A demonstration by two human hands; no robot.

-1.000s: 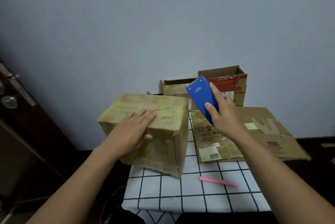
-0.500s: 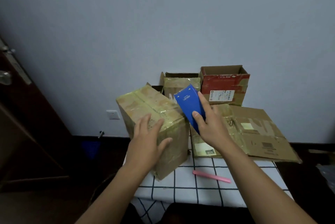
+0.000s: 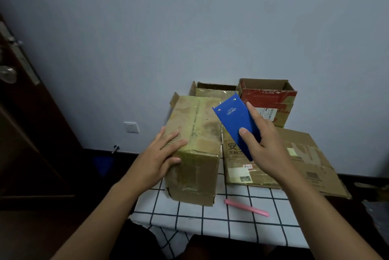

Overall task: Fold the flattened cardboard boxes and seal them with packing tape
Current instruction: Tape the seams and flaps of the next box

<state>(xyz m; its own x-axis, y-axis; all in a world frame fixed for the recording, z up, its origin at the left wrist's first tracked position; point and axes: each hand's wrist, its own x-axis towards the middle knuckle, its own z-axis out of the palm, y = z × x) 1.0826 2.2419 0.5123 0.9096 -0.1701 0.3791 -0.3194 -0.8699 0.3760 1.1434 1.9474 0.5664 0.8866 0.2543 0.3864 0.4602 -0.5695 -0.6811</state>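
A person's left hand [image 3: 163,153] lies with fingers spread and nearly straight across the top near corner of a taped brown cardboard box [image 3: 194,150] standing on a white table with a black grid cloth [image 3: 210,215]. The right hand [image 3: 260,139] grips a flat blue plastic tape-dispenser plate [image 3: 233,118], thumb across its face, raised just right of the box over a flattened cardboard box [image 3: 294,167].
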